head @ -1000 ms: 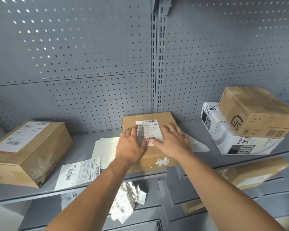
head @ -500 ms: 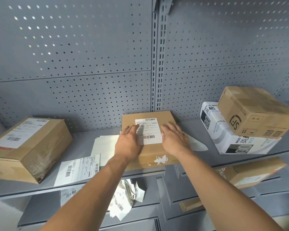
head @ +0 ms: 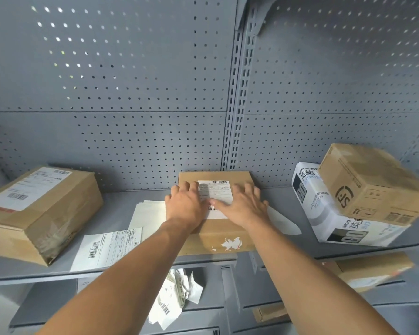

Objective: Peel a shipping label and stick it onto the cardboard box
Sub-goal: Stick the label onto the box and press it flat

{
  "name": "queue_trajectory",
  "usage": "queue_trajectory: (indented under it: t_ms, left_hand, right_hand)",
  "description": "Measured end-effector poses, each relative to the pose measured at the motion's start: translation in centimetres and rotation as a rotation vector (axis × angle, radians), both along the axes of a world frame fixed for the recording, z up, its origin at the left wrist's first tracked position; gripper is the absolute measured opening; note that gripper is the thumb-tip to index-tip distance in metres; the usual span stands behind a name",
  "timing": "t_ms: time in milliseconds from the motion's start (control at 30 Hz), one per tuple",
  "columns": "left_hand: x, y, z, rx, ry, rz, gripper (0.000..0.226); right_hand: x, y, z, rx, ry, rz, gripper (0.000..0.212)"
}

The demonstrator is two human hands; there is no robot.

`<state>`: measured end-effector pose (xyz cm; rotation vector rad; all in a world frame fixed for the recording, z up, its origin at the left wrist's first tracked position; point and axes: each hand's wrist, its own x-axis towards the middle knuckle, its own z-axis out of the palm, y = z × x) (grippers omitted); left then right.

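Note:
A flat brown cardboard box (head: 218, 235) lies on the grey shelf (head: 121, 201), against the pegboard back. A white shipping label (head: 215, 191) with barcodes lies on its top face. My left hand (head: 183, 205) rests flat on the label's left edge and the box top, fingers spread. My right hand (head: 246, 205) lies flat on the label's right side, its thumb stretched across the label's lower part. Both palms hide parts of the label. Neither hand grips anything.
Left on the shelf stands a labelled cardboard box (head: 38, 211). A loose label sheet (head: 107, 249) and blank backing sheets (head: 149, 213) lie beside my left arm. At right, a brown carton (head: 373, 184) leans on a white package (head: 331, 216). Crumpled paper (head: 177, 296) lies on the lower shelf.
Both hands slid slightly over the label: apart to its edges half a second ago, now closer again, with the right thumb reaching across its lower part. The view has shifted a little.

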<state>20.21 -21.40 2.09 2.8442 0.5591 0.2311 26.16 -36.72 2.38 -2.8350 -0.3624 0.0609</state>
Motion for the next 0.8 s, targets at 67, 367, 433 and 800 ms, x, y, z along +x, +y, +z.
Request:
queue_trajectory:
  t_ms: [67,367,433,800]
  left_hand:
    - [0.17,-0.02,-0.3,-0.005,-0.017,0.025,0.062]
    - [0.26,0.39,-0.79,-0.083,-0.059,0.037,0.045]
    - [0.32,0.49,-0.89,-0.082,-0.064,0.039,0.041]
    - [0.06,0.88,-1.13,-0.134,-0.111,0.016,0.04]
  right_hand:
    - [0.11,0.02,-0.08,0.006,-0.003,-0.002,0.095]
    - [0.51,-0.05,-0.41,0.062,-0.049,-0.033,0.047]
    - [0.62,-0.07,-0.48,0.063,-0.046,-0.032,0.045]
    - [0.77,-0.38,-0.82,0.131,-0.044,-0.038,0.048]
